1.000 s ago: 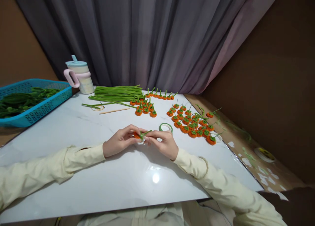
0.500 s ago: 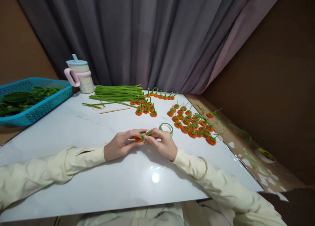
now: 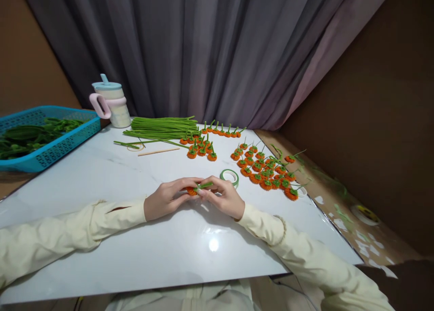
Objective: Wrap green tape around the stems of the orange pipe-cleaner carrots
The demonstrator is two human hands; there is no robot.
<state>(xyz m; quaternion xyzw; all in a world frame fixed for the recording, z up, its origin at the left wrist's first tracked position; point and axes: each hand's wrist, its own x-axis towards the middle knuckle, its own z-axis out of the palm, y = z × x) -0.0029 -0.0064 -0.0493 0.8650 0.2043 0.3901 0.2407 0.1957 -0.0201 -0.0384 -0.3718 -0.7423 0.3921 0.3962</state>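
Note:
My left hand (image 3: 166, 199) holds a small orange pipe-cleaner pumpkin (image 3: 191, 191) between thumb and fingers, above the middle of the table. Its green stem (image 3: 206, 184) points right, toward my right hand (image 3: 225, 197). The thumb and fingers of that hand are closed in on the stem, close to the pumpkin's top; the exact contact is partly hidden by the fingers. Just behind my right hand lies a roll of green tape (image 3: 229, 177). More finished-looking orange pumpkins (image 3: 257, 167) with green tops and thin stems stand in a group to the right.
Farther back are a bundle of green pipe cleaners (image 3: 162, 126), a thin wooden stick (image 3: 158, 152) and more small pumpkins (image 3: 201, 150). A tumbler (image 3: 118, 107) and a blue basket (image 3: 50, 155) of green pieces are at left. Paper scraps (image 3: 362, 247) lie on the right.
The pumpkin has been turned slightly between my hands, and its green stem shows more plainly, pointing right. Both hands stay almost in place.

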